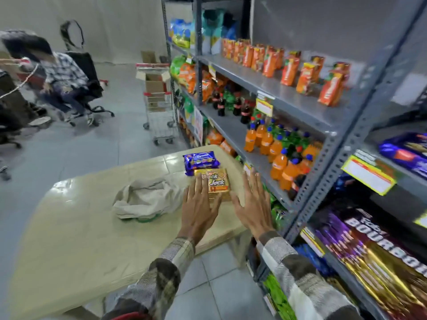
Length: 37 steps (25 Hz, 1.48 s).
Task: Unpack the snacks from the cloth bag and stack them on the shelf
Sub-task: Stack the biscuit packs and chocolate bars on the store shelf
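1. Under the fingertips of the left hand [198, 211] lies a yellow biscuit pack [218, 181], flat on the desk [69, 227]. A purple biscuit pack [201, 160] lies just beyond it, touching its far edge. Both are out of the bag and neither is on the shelf yet.
2. That left hand is spread, with straight fingers over the near end of the yellow pack. It grips nothing, and I cannot tell whether it presses down or only hovers.
3. Just right of the pack, the right hand [251, 204] is spread and empty too. The two hands flank the pack, probably to lift it from both sides.
4. Left of the left hand, the cloth bag [145, 199] lies slumped and crumpled. A green edge shows under its near side, so more snacks may remain inside.
5. Right of the right hand, the grey shelf [288, 98] stands close to the desk, which keeps the carry short. Purple-and-gold biscuit packs [381, 245] fill the tier beside the right wrist, a likely home for these.
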### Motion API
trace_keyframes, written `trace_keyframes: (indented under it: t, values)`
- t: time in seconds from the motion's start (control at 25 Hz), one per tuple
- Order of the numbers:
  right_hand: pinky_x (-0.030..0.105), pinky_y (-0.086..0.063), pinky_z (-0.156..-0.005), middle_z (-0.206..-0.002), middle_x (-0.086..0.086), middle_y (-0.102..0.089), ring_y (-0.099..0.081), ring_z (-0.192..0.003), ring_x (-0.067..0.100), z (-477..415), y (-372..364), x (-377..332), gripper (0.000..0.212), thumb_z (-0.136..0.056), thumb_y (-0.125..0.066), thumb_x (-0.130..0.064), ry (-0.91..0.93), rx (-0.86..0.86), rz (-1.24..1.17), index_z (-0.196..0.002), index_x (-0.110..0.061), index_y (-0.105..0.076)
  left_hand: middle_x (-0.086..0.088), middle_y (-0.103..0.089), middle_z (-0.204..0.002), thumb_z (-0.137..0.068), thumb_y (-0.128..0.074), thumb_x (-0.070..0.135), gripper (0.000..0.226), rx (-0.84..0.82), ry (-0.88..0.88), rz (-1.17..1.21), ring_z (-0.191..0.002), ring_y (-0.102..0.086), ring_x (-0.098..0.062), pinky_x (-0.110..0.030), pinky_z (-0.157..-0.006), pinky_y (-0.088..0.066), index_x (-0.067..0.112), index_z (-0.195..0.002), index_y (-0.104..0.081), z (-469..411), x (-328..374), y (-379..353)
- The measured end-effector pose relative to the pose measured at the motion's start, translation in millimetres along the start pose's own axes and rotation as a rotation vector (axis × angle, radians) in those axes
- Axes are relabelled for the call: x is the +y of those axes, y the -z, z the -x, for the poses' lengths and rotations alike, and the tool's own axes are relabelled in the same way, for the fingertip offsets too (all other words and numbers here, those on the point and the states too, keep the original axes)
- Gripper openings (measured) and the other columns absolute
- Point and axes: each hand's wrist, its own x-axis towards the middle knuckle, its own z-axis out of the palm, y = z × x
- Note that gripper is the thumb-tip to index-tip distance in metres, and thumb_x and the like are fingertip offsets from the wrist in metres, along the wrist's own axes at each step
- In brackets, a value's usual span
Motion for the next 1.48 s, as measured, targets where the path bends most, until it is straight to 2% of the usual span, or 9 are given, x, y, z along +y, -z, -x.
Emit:
trace_keyframes:
  t: [0.2,0.52,0.72,0.84,0.96,1.08,1.2,1.32,1.48]
  values:
    - [0.054,-0.023,-0.118,-0.168,-0.005,0.004,0.0,-0.156,0.016,-51.4,-74.8,3.6,0.075,-0.097,-0.036,-0.059,-0.094,-0.198,-0.065,-0.159,-0.027,-0.01,-0.005,-0.009,-0.167,-0.097,-0.029,0.063,0.078,-0.188,0.217,0.201,-0.154,-0.005,-0.019,-0.038,-0.126,-0.006,0.016,-0.157,-0.013,-23.2,-72.9,-48.5]
    - [0.051,-0.023,-0.119,-0.168,-0.007,0.009,-0.014,-0.154,0.018,-153.4,-162.2,45.8,0.075,-0.101,-0.038,-0.053,-0.225,-0.438,-0.243,-0.16,-0.024,-0.003,-0.01,-0.039,-0.156,-0.1,-0.047,0.042,0.06,-0.319,0.488,0.595,-0.142,-0.039,-0.025,-0.044,-0.118,-0.032,0.012,-0.15,-0.034,-108.0,-121.1,-127.4]
    - [0.04,-0.013,-0.125,-0.168,0.007,-0.003,-0.01,-0.155,0.024,-222.9,-230.6,92.6,0.07,-0.104,-0.035,-0.045,-0.479,-0.55,-0.443,-0.159,-0.016,-0.004,0.007,-0.058,-0.133,-0.099,-0.049,0.042,0.051,-0.371,0.739,0.793,-0.123,-0.055,-0.018,-0.015,-0.087,-0.05,0.012,-0.14,-0.049,-165.2,-132.4,-190.5]
    - [0.041,-0.015,-0.124,-0.166,0.007,-0.02,-0.02,-0.152,0.027,-236.6,-265.9,118.2,0.059,-0.107,-0.023,-0.043,-0.559,-0.637,-0.472,-0.159,-0.02,-0.011,0.009,-0.04,-0.133,-0.1,-0.041,0.051,0.051,-0.362,0.847,0.812,-0.125,-0.052,-0.023,-0.046,-0.109,-0.045,0.018,-0.139,-0.05,-189.6,-136.9,-218.5]
    - [0.045,-0.016,-0.124,-0.163,0.007,-0.027,-0.024,-0.15,0.027,-241.1,-290.6,132.1,0.059,-0.105,-0.018,-0.047,-0.576,-0.727,-0.515,-0.156,-0.018,-0.026,-0.001,-0.054,-0.14,-0.101,-0.027,0.058,0.052,-0.459,0.931,0.901,-0.124,-0.058,-0.023,-0.042,-0.106,-0.048,0.027,-0.135,-0.052,-201.7,-138.0,-232.6]
    - [0.05,-0.02,-0.122,-0.164,0.003,-0.024,-0.023,-0.15,0.024,-238.6,-306.6,130.3,0.069,-0.1,-0.013,-0.061,-0.647,-0.747,-0.534,-0.155,-0.023,-0.027,-0.001,-0.068,-0.128,-0.102,-0.022,0.053,0.054,-0.488,0.94,1.029,-0.109,-0.069,-0.012,-0.018,-0.08,-0.056,0.024,-0.135,-0.053,-202.2,-136.5,-244.0]
    - [0.046,-0.031,-0.113,-0.162,-0.003,-0.026,-0.029,-0.147,0.023,-235.1,-311.7,126.1,0.079,-0.092,-0.011,-0.074,-0.696,-0.746,-0.501,-0.156,-0.03,-0.02,0.001,-0.069,-0.127,-0.101,-0.025,0.053,0.054,-0.391,1.011,1.081,-0.112,-0.068,-0.016,-0.034,-0.095,-0.055,0.023,-0.136,-0.052,-199.4,-130.2,-254.7]
    - [0.045,-0.041,-0.105,-0.148,0.006,-0.042,-0.041,-0.136,0.03,-238.6,-310.6,115.4,0.076,-0.091,-0.024,-0.072,-0.738,-0.588,-0.697,-0.149,-0.024,-0.037,0.002,-0.071,-0.124,-0.103,-0.025,0.051,0.048,-0.342,1.04,1.125,-0.108,-0.07,-0.016,-0.038,-0.095,-0.054,0.027,-0.132,-0.055,-197.1,-128.2,-255.1]
    - [0.038,-0.059,-0.087,-0.122,0.002,-0.047,-0.063,-0.112,0.016,-236.5,-290.9,94.0,0.033,-0.098,-0.039,-0.052,-0.757,-0.454,-0.988,-0.12,-0.032,-0.053,0.006,-0.072,-0.121,-0.103,-0.023,0.055,0.049,-0.326,0.995,1.143,-0.108,-0.07,-0.016,-0.033,-0.086,-0.058,0.033,-0.131,-0.057,-194.7,-129.4,-235.8]
